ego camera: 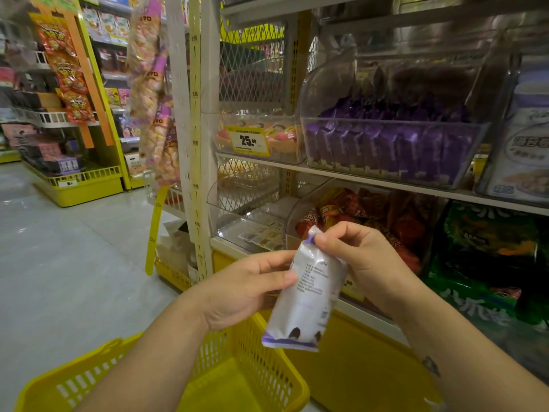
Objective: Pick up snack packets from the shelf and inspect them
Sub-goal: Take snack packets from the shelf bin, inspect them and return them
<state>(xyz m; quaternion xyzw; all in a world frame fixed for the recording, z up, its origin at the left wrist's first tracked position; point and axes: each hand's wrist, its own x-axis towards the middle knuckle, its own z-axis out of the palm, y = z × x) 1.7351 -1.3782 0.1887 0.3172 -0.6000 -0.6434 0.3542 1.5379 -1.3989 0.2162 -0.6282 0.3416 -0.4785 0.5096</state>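
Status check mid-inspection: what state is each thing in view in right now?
snack packet: off the shelf, looks sealed, tilted, text side facing the camera.
left hand: grips the packet's middle.
right hand: pinches the packet's top seal.
yellow basket: below the packet, open-topped.
purple-packet bin: stocked, on the shelf.

Head-worn wide view, facing forward-down, near shelf point(297, 168)

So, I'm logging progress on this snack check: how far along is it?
Done: one white-and-purple packet is off the shelf. In hand: the left hand grips its side, the right hand pinches its top corner, printed text facing the camera. Left: the purple packets in the clear bin and the orange packets below sit untouched.
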